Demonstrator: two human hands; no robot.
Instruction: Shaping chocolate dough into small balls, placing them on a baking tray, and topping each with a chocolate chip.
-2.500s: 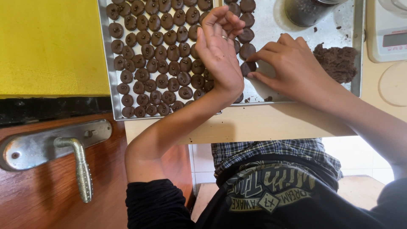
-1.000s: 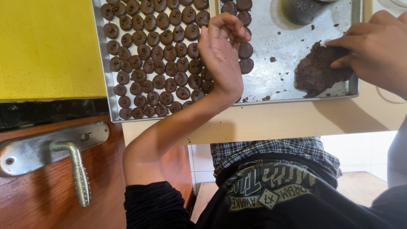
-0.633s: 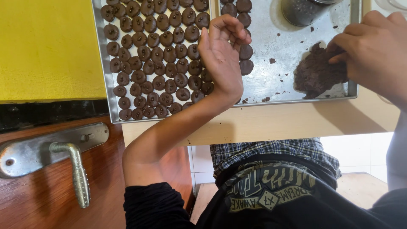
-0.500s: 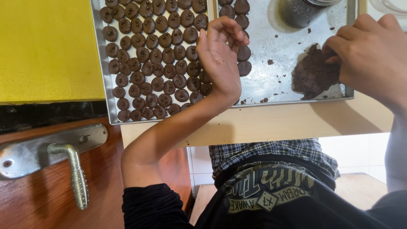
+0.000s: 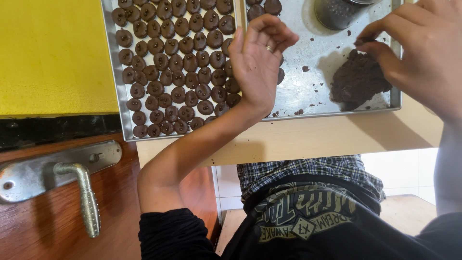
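Bright, even light falls from above, casting soft shadows of the hands onto the metal tray (image 5: 313, 91), which shows dull glare, while focus stays fairly sharp throughout.

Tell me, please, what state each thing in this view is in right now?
Left hand: raised, fingers curled, empty.
Right hand: pinching at the dough lump.
Dough lump: ragged, partly used.
Left tray: nearly filled with cookie rounds.
Right tray: mostly bare, crumbed.
Door handle: hanging downward.

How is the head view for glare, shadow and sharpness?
Head view: sharp throughout; soft glare on the bare metal tray; the right hand shadows the tray left of the dough lump; the left hand shows no motion blur.
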